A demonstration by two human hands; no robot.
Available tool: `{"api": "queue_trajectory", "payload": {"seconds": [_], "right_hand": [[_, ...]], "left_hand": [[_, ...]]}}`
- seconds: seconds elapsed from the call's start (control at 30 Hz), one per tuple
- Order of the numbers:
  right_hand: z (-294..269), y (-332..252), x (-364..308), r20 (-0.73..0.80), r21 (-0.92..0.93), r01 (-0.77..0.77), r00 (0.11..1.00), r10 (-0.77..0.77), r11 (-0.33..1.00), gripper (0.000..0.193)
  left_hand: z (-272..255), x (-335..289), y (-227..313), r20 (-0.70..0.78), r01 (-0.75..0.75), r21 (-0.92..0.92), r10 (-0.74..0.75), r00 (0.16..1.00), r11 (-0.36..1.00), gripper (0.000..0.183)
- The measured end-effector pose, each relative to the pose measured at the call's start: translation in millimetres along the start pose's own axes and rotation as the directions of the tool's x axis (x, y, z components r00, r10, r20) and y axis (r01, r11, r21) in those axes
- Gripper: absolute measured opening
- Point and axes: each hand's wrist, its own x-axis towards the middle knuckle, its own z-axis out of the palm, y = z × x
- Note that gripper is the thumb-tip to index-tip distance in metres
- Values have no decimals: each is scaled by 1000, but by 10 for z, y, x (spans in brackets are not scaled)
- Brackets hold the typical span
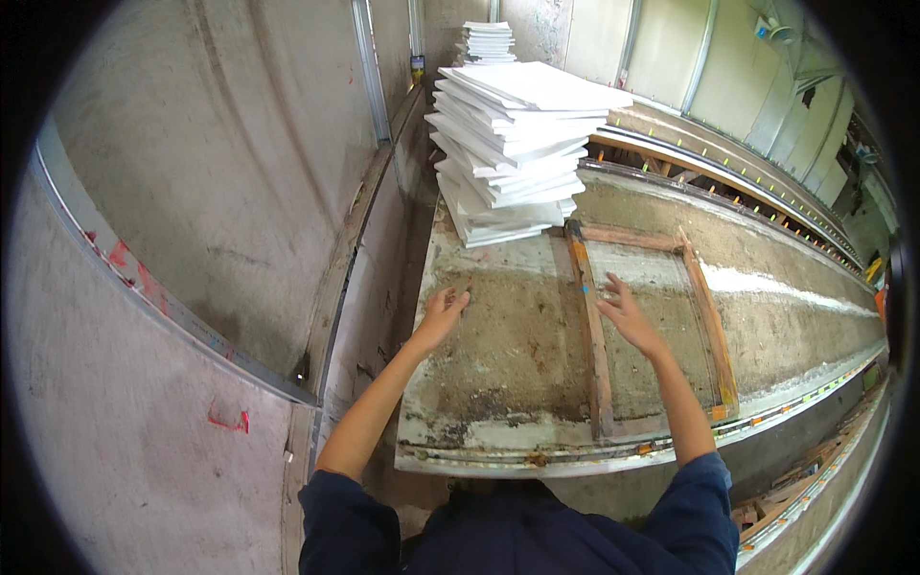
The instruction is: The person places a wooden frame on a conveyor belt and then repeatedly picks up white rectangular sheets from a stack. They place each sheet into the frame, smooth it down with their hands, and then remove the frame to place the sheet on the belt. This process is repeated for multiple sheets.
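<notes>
Both my hands are raised over a long, dirt-stained work table. On the left, my left hand has loosely bent fingers with nothing visible in them. My right hand has its fingers spread, also holding nothing, and hovers over a wooden frame. That frame, worn and paint-marked, lies flat on the table. Beyond my hands rises a tall, uneven stack of white sheets or thin panels, its edges jutting out at different angles. Neither hand touches the stack.
A second, smaller white stack stands farther back. Along the left runs a grey wall with metal strips. More long tables with rails dotted by small coloured markers lie to the far right, and another bench at lower right.
</notes>
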Motion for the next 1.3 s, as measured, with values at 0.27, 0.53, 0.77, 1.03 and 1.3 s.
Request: {"api": "queue_trajectory", "payload": {"seconds": [0.27, 0.53, 0.77, 1.03, 1.3], "right_hand": [[620, 350, 1835, -16, 937, -73, 968, 252, 342, 95], [698, -70, 2069, -206, 935, 89, 924, 321, 344, 99], [890, 245, 2368, -565, 705, 350, 802, 191, 617, 79], [668, 131, 2555, -566, 782, 409, 781, 263, 470, 62], [410, 434, 2954, -553, 758, 369, 801, 230, 537, 57]], "left_hand": [[115, 985, -88, -55, 84, -589, -143, 988, 804, 96], [317, 1713, 227, -129, 25, -689, -156, 979, 724, 105], [496, 2002, 311, -258, 96, -525, -266, 929, 846, 98], [473, 1933, 511, -391, 14, -475, -225, 892, 880, 85], [591, 2260, 404, -499, 27, -216, -134, 856, 976, 82]]}}
